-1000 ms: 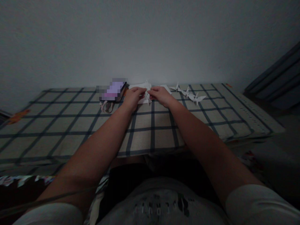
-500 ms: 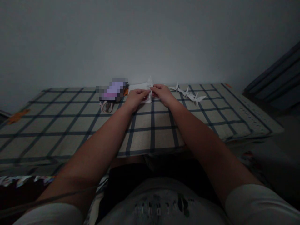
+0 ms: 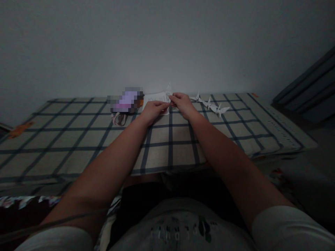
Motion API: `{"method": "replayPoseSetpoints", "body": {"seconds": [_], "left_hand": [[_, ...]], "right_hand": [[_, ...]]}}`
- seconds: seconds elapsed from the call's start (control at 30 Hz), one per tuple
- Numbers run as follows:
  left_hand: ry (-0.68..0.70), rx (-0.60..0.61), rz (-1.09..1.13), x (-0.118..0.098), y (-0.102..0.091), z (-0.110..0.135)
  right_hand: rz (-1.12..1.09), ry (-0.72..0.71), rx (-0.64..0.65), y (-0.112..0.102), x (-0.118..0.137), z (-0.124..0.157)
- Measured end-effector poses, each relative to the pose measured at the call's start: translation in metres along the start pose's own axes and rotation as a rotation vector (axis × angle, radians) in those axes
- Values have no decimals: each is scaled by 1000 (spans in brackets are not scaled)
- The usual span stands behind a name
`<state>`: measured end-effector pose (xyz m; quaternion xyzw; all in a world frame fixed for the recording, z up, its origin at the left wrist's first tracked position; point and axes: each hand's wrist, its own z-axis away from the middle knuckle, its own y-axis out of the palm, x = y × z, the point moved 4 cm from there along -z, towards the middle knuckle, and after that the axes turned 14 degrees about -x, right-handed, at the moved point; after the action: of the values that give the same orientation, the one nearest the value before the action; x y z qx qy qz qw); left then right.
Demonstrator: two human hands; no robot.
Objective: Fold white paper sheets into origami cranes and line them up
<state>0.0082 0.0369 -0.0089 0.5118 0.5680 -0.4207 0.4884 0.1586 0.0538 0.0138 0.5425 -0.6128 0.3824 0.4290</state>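
A white folded paper crane (image 3: 169, 88) stands up between my hands near the far side of the table, its pointed tip upward. My left hand (image 3: 154, 111) is pinched at its lower part from the left, thumb and fingertips together. From the other side, my right hand (image 3: 181, 103) also pinches it, its fingertips close to my left ones. Fingers hide the lower part of the folded paper. Behind my left hand lies a white sheet of paper (image 3: 154, 98) with faint print. Several finished paper cranes (image 3: 220, 109) rest in a row to the right of my right hand.
A checked cloth (image 3: 180, 153) covers the table. To the left sits a blurred purple phone-like item (image 3: 127, 101) with a pinkish cord loop (image 3: 119, 119) in front. An orange patch (image 3: 21, 129) shows at the far left. The wall (image 3: 167, 45) rises behind the table.
The crane's tip has shifted slightly right and up, and my left fingertips have moved a little right. More of the printed sheet shows behind them.
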Motion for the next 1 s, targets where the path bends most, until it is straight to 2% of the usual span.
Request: {"method": "replayPoseSetpoints", "body": {"seconds": [0.27,0.47,0.63,0.8,1.0], "left_hand": [[62,-25,-72,1,-2,-3],[-86,33,82,1,4,2],[-112,18,78,0,3,2],[-115,74,118,3,5,3],[-121,82,116,2,5,3]], "right_hand": [[12,-16,-20,0,0,2],[-13,18,-64,-2,-5,-4],[-35,19,-72,-2,-6,-5],[-87,25,-82,-3,-4,-4],[-52,40,-80,-3,-1,-3]]}}
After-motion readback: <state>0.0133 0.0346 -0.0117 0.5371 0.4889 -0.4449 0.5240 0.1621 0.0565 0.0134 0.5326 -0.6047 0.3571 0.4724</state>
